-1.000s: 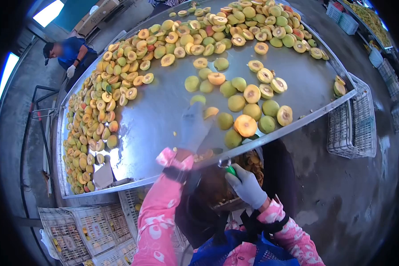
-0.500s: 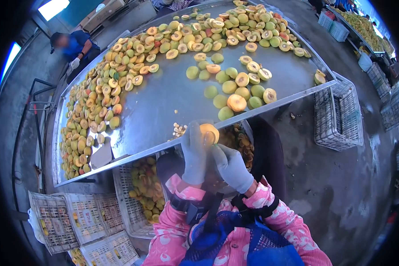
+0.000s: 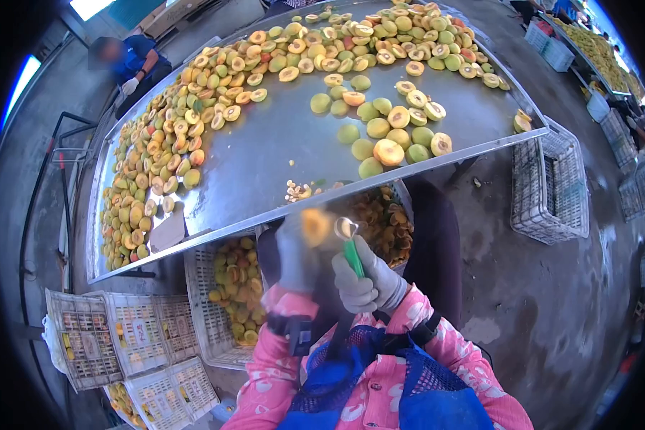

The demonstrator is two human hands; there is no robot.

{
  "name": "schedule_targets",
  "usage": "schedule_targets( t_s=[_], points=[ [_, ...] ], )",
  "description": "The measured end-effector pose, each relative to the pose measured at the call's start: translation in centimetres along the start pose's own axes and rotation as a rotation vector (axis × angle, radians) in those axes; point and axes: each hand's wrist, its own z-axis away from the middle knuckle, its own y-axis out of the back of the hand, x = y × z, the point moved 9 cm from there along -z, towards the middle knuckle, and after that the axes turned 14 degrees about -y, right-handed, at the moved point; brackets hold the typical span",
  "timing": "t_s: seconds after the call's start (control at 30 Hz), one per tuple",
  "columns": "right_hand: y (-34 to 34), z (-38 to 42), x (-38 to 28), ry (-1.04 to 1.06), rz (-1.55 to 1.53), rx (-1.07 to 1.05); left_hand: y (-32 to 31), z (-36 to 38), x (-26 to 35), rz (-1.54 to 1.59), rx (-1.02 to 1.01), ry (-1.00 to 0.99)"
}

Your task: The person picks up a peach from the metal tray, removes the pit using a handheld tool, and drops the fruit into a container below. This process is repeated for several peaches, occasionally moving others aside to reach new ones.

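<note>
My left hand (image 3: 294,247), in a pale grey glove and smeared by motion, holds a yellow stone-fruit half (image 3: 314,227). Gloved fingers of my right hand (image 3: 369,279) wrap round the green handle of a pitting spoon (image 3: 352,256). Its metal loop points up, with a brownish pit (image 3: 346,228) at it. Both hands are over my lap, just below the table's near edge. Small pale pits (image 3: 299,191) lie on the metal table (image 3: 265,154) beyond them. Cut and whole stone fruit (image 3: 390,136) is grouped to the right of these.
A large heap of halved fruit (image 3: 193,107) curves along the table's far and left sides. Under the table stand a crate of fruit (image 3: 236,294) and a container of cut pieces (image 3: 394,226). Plastic crates (image 3: 550,188) flank the table. Another person (image 3: 136,61) works at far left.
My hands have moved apart. The fruit half has gone left with my left hand, while my right hand has turned the pitting spoon upright, exposing its green handle and loop with the pit.
</note>
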Motion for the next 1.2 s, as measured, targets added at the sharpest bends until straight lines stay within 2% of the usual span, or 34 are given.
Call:
schedule_targets(
  t_s=[0.03,0.07,0.1,0.13,0.17,0.23,0.3,0.37,0.43,0.47,0.5,0.6,0.63,0.7,0.73,0.8,0.83,0.9,0.93,0.97,1.07,1.1,1.2],
  points=[
    [-0.3,-0.1,0.2,0.009,0.015,-0.054,4.3,1.8,-3.7,0.089,0.189,0.192],
    [1.9,0.3,0.2,0.005,-0.034,0.066,8.4,2.2,-2.0,-0.192,0.271,0.003],
    [2.5,-0.1,-0.5,0.024,-0.039,0.049,13.0,3.5,-1.6,-0.483,0.463,0.082],
    [5.8,0.2,-0.5,-0.022,0.011,0.382,16.5,3.5,-0.2,-1.063,0.263,-0.208],
    [8.9,1.7,-0.4,-0.083,0.057,0.725,16.8,3.7,3.3,-1.206,0.379,-0.348],
    [9.7,1.5,-0.4,-0.072,0.075,0.766,13.6,0.5,5.3,-1.123,0.393,-0.415],
    [9.5,1.8,-2.5,0.057,0.321,0.869,5.8,-5.0,4.6,-0.900,0.127,-0.459],
    [10.4,3.4,-3.6,0.060,0.366,0.832,-1.9,-10.4,-0.2,-0.791,-0.141,-0.458],
    [11.7,6.8,-5.9,0.253,0.399,1.066,-9.1,-14.9,-3.1,-0.910,-0.309,-0.647],
    [12.3,8.7,-6.9,0.326,0.377,1.189,-11.8,-16.9,-6.3,-0.976,-0.504,-0.587],
    [12.5,9.9,-7.4,0.347,0.371,1.199,-13.8,-18.0,-9.1,-1.040,-0.695,-0.520],
    [12.1,12.3,-8.9,0.392,0.361,1.220,-14.6,-19.6,-10.1,-0.887,-0.782,-0.590],
    [11.9,12.3,-9.2,0.388,0.363,1.234,-13.9,-19.3,-10.5,-0.886,-0.781,-0.590],
    [11.1,11.4,-9.5,0.370,0.368,1.237,-10.1,-18.0,-10.1,-0.779,-0.564,-0.510],
    [10.3,10.1,-9.7,0.342,0.396,1.208,-8.9,-16.6,-9.3,-0.791,-0.562,-0.505],
    [8.7,7.8,-10.1,0.288,0.507,1.154,-5.4,-12.7,-11.2,0.414,-0.236,0.371],
    [8.4,6.9,-9.9,0.279,0.512,1.143,-5.1,-11.1,-9.0,0.407,-0.225,0.368],
    [5.0,5.4,-11.0,0.428,0.975,1.166,-5.4,-6.8,-6.4,0.620,-0.027,0.590],
    [4.2,4.8,-10.6,0.370,1.014,1.165,-5.8,-6.2,-4.8,0.633,-0.238,0.466],
    [3.8,4.5,-10.1,0.370,1.027,1.161,-5.5,-5.0,-4.5,0.637,-0.233,0.455],
    [1.7,3.7,-9.4,0.435,1.249,1.178,-4.7,-2.7,-2.7,0.465,-0.022,0.355],
    [1.1,3.8,-9.1,0.480,1.262,1.187,-4.7,-2.1,-2.4,0.471,-0.024,0.344],
    [0.4,4.0,-8.0,0.548,1.281,1.194,-4.0,-1.7,-0.8,0.215,-0.084,0.140]
  ],
)
